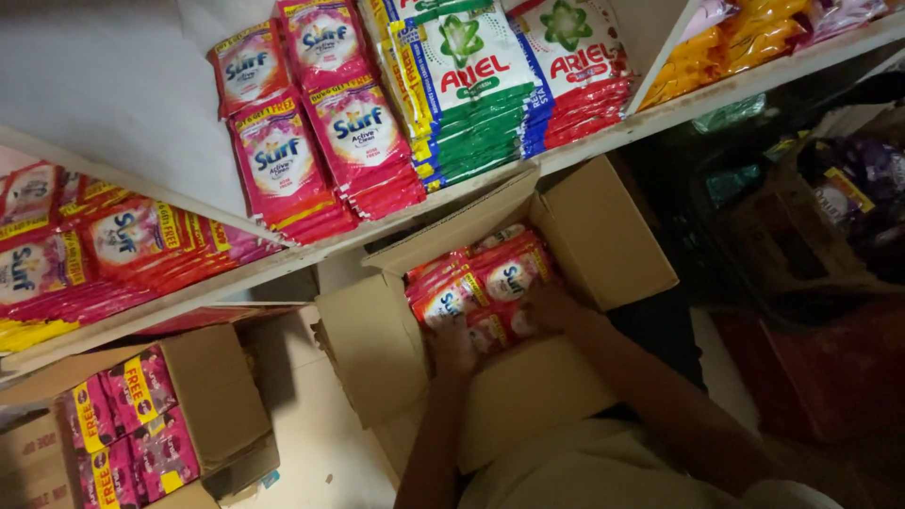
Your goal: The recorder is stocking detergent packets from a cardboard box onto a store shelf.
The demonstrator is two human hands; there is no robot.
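An open cardboard box (603, 236) sits on the floor below the shelf, packed with pink-and-red detergent sachets (481, 278). Both of my hands reach down into it. My left hand (454, 347) rests on the near left edge of the sachet stack, fingers curled over the packets. My right hand (551, 306) presses against the stack's near right side. Whether either hand has lifted a packet is hidden by the fingers and the box flap (528, 396).
A white shelf (584, 146) above holds upright stacks of pink sachets (320, 141) and green, blue and red ones (490, 85). A second open box of pink packets (132, 424) stands at lower left. Dark bags and cartons (830, 217) crowd the right.
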